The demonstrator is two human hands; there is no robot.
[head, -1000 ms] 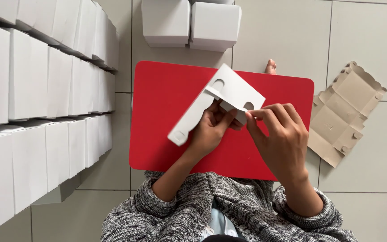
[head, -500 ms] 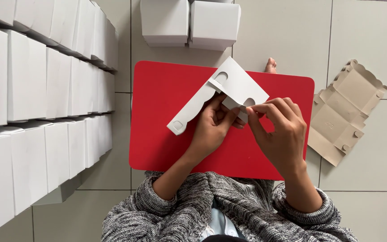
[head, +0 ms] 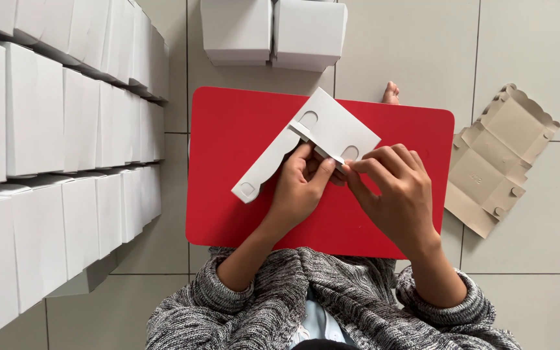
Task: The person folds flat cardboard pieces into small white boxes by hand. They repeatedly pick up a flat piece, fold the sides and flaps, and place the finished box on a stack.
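Cardboard blank (head: pixel 312 139) — pinched between both hands' grips, above red board (head: pixel 228 142).

a single head view looks steeply down, close over the red board (head: pixel 228 194) on the tiled floor (head: pixel 526 52).

A flat white cardboard box blank (head: pixel 306 146) is held tilted above a red board, gripped at its lower edge between the fingers of both hands. Rounded cut-out slots are seen in its wide upper panel, one near the top and one near the lower right edge, and a small folded flap is raised at its middle. A long narrow strip with a wavy edge is extended down to the left, ended by a small tab.
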